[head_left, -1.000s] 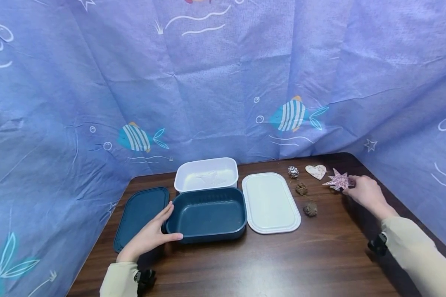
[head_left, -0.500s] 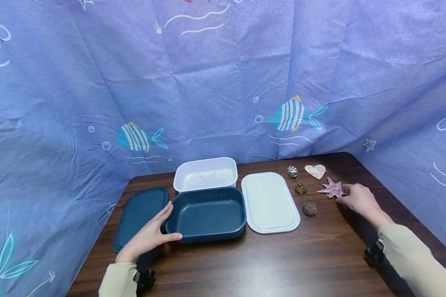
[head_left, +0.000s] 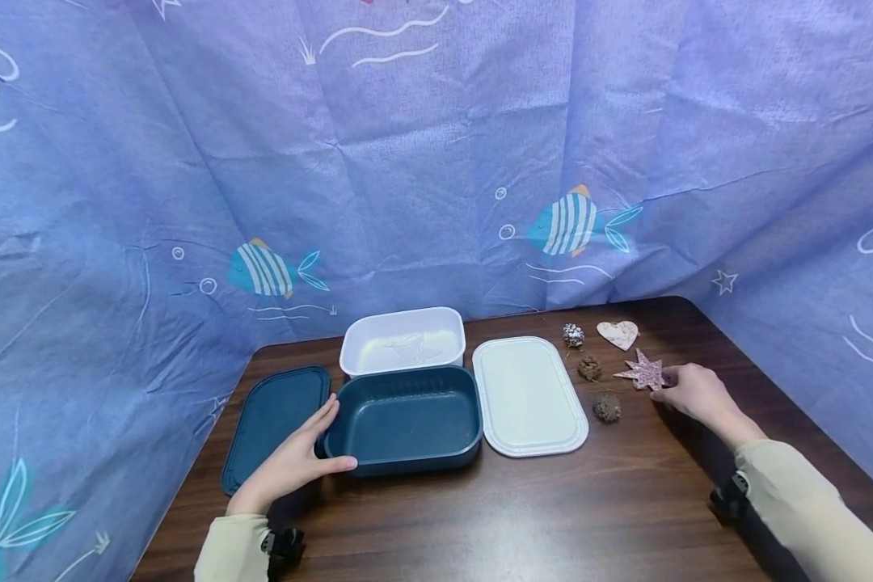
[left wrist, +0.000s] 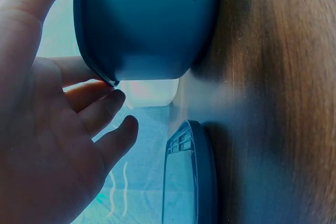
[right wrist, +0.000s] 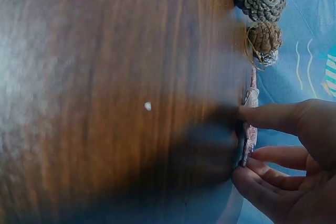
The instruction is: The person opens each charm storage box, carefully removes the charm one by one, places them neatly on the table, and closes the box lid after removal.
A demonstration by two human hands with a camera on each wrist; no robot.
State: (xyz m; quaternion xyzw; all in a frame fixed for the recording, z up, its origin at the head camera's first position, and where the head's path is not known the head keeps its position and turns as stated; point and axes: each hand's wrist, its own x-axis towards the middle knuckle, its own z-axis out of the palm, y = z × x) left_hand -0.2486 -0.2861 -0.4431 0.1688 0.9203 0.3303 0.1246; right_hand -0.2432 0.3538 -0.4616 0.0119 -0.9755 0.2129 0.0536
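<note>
A dark teal plastic food container stands near the middle of the table. My left hand holds its left end, thumb along the front rim and fingers at the left side; in the left wrist view the left hand has its outer fingers loose beside the wall. Toward the right, my right hand pinches the right-hand points of a pink glitter star ornament. In the right wrist view the star appears edge-on, low over the tabletop, between the thumb and fingers of the right hand.
A white container sits behind the teal one. Left lies a teal lid, right a white lid. Near the star are a frosted pine cone, a brown pine cone, a greyish pine cone and a pale heart ornament.
My right hand has shifted the star left and slightly toward me, closer to the pine cones. The left hand and the teal container have stayed put.
</note>
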